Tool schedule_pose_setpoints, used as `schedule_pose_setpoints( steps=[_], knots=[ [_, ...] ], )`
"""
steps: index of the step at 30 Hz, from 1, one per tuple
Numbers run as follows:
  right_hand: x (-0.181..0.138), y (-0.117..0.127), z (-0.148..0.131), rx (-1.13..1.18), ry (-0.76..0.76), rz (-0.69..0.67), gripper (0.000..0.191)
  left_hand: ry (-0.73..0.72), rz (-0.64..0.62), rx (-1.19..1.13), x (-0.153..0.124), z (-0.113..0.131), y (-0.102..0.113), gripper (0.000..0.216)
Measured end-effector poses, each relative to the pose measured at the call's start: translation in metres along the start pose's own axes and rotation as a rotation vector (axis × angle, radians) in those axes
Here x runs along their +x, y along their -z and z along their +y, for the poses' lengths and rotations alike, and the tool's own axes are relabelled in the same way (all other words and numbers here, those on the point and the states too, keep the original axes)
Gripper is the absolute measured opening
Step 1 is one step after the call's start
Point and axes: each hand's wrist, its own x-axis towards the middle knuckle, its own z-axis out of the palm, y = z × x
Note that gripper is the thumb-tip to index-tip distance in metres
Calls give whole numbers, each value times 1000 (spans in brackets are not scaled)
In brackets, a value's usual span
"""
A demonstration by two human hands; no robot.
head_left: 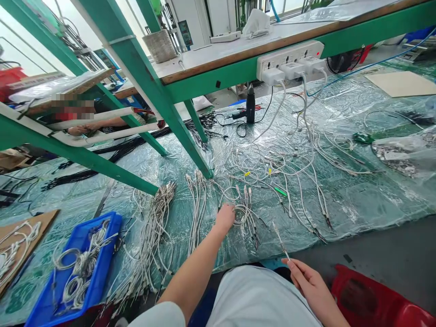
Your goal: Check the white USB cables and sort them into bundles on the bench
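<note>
My left hand [225, 217] reaches forward over the plastic-covered table [357, 204] and closes its fingers on a small bunch of white cables [243, 210] lying there. Near my lap, my right hand [304, 278] pinches the end of one thin white cable [279, 238] that runs up onto the table. More white cables with metal plugs [197, 200] lie in bundles just left of my left hand.
A blue tray [102, 268] of coiled cables sits at the lower left beside a large cable pile [150, 240]. A green frame leg [177, 122] stands ahead. A power strip [289, 59] with chargers hangs on the shelf edge. A black glue gun [250, 105] stands behind. Another person's arm [102, 125] shows at far left.
</note>
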Motion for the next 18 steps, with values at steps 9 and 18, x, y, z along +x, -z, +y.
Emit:
schedule_pose_setpoints(
  steps=[9,18],
  knots=[
    [5,1,12,36,-108,-46,64,276,251,-90,49,-12,21,46],
    [0,1,4,147,-169,1,64,310,241,-521,54,-32,37,32]
  ],
)
